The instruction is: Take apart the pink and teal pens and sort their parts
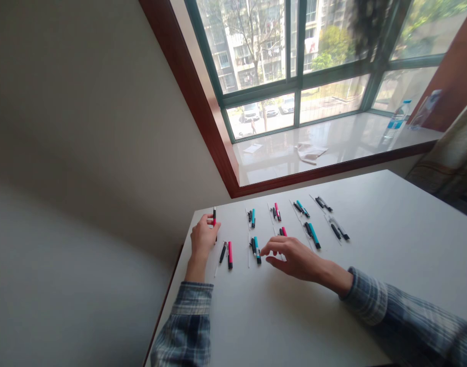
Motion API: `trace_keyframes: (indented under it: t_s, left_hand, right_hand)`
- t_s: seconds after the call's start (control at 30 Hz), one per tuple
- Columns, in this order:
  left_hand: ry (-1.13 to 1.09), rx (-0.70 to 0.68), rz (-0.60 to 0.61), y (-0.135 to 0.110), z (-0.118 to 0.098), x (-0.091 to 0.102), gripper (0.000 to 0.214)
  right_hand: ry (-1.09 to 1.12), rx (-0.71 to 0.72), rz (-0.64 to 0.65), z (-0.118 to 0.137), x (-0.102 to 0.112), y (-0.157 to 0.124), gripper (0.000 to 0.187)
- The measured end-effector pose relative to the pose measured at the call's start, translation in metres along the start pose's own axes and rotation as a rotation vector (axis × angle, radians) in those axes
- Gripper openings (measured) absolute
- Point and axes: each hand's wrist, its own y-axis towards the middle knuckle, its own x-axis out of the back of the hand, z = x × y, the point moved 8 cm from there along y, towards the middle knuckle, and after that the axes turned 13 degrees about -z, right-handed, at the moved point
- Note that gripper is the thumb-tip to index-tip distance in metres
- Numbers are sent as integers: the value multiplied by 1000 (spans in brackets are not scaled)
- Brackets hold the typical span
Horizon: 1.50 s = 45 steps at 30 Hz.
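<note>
Your left hand (203,237) pinches an upright black-and-red pen (214,216) left of the teal marker (257,251) on the white table (294,316); your open right hand (294,257) hovers just beside that marker. Labels are too small to read.

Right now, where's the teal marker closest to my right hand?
Head view: the teal marker lies on the white table, just left of your right hand, beside a black pen.

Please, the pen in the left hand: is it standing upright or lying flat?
Upright: the left hand holds the pen between its fingers, with the pen's long body standing up above the white table, not lying on it.
</note>
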Motion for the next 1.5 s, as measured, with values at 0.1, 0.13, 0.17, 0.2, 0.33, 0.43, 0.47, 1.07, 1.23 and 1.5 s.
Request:
trace_keyframes:
  t_s: [0.1,0.13,0.17,0.2,0.33,0.43,0.47,1.07,1.23,1.5]
  left_hand:
    - [72,-40,1,3,4,-2,28]
    - [77,-55,-19,4,4,0,27]
    - [74,-77,-50,5,3,4,26]
    - [69,-108,-93,6,1,9,25]
    - [45,-212,-226,7,-12,27,23]
    - [-41,-150,-228,7,-12,30,27]
    - [-82,-116,-228,7,-11,30,28]
    - [-46,-131,-22,7,1,0,39]
    - [-8,-325,96,2,-4,-16,48]
    - [-22,-333,131,0,-8,-17,41]
  right_hand:
    - [-6,10,10,1,0,0,20]
    - [-7,13,12,2,0,0,19]
    - [-8,16,14,2,0,0,19]
    - [-9,19,15,3,-1,0,19]
    - [-18,16,27,4,-2,0,19]
    - [-25,11,40,3,-4,0,19]
    - [-28,10,44,2,-4,-1,19]
    - [-84,26,103,-1,-11,-5,28]
    - [-90,32,109,-1,-11,-5,27]
    - [-109,32,125,-2,-12,-6,26]
